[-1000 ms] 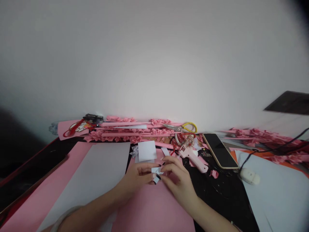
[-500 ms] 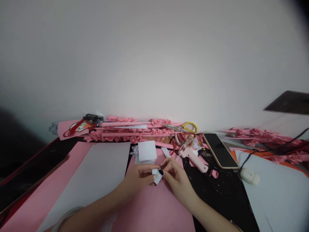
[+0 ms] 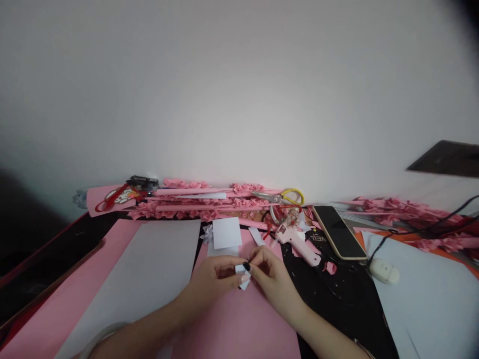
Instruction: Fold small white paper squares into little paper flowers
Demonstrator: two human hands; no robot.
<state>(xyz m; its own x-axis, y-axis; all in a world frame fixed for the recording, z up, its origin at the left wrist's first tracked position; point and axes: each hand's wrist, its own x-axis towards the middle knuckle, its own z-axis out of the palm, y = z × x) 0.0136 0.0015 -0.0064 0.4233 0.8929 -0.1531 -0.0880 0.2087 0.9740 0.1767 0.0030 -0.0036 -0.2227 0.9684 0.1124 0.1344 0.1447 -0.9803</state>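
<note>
Between my two hands is a small folded piece of white paper point(image 3: 244, 283), held above a pink sheet point(image 3: 239, 324). My left hand point(image 3: 215, 276) pinches it from the left, thumb on top. With thumb and index finger my right hand point(image 3: 271, 276) grips its upper right corner; the exact fold under the fingertips is hidden. Just beyond the hands lie square white papers point(image 3: 227, 233), a white folded paper flower point(image 3: 207, 234) and a narrow white strip point(image 3: 256, 236).
A pink glue gun point(image 3: 299, 244), a phone point(image 3: 339, 233) and a white earphone case point(image 3: 384, 271) lie to the right. Yellow-handled scissors point(image 3: 292, 196) rest on pink paper flower stems point(image 3: 209, 204) along the wall. White sheets point(image 3: 149, 269) cover the left side.
The small folded paper has turned slightly in my fingers and more of it is covered. Both hands stay nearly in place; the whole view has shifted a little.
</note>
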